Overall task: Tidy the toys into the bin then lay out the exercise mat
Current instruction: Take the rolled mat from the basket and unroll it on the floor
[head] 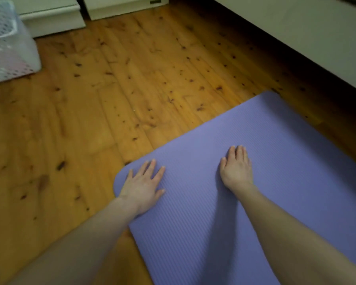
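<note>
Head view: a purple exercise mat (pixel 265 161) lies flat on the wooden floor (pixel 111 89), filling the lower right of the frame.
Mat axis: its short end edge slants from lower centre up to right of centre. The long sides run off toward the bottom and right edges, so the other end is out of sight.
Left hand (pixel 143 187): fingers straight and spread, palm pressing the mat just inside its rounded lower-left corner, grasping nothing.
Right hand (pixel 236 171): flat with fingers together, pressing the mat about mid-width, up and right of the left hand.
Nearer hand: the left is nearer the end edge, and the right sits further in.
Bin (pixel 6 48): white lattice, upper left of the frame, well apart from the mat. Its contents cannot be made out.
Judgement: the mat looks laid out, and any smoothing would run from the palms up and left toward the end edge.
</note>
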Available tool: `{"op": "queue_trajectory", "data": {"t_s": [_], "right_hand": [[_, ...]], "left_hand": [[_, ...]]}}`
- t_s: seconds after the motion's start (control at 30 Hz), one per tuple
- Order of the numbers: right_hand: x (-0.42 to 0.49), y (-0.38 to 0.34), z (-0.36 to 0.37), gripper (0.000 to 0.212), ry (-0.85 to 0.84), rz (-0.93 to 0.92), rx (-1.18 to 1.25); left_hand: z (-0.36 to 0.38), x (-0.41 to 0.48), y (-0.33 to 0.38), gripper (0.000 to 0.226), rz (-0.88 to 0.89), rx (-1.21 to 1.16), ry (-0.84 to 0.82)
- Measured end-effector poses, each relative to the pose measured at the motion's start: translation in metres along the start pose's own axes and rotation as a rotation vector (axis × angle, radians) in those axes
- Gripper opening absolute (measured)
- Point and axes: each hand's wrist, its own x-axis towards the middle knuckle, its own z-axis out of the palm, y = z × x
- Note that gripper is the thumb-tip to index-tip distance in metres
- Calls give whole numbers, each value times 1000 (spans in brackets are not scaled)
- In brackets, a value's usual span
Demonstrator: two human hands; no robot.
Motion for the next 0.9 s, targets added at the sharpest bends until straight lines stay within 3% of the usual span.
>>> {"op": "queue_trajectory", "data": {"t_s": [0.13, 0.3, 0.7, 0.9], "right_hand": [[-46, -31, 11, 56, -35, -127, 17], [-109, -61, 38, 56, -165, -320, -11], [-111, -68, 29, 61, -331, -334, -90], [-140, -93, -35, 60, -430, -349, 5]], "left_hand": [[16, -24, 9, 68, -155, 3, 90], [26, -41, 5, 77, -247, -27, 47], [15, -44, -12, 82, -171, -134, -147], [-40, -87, -2, 69, -122, -219, -37]]}}
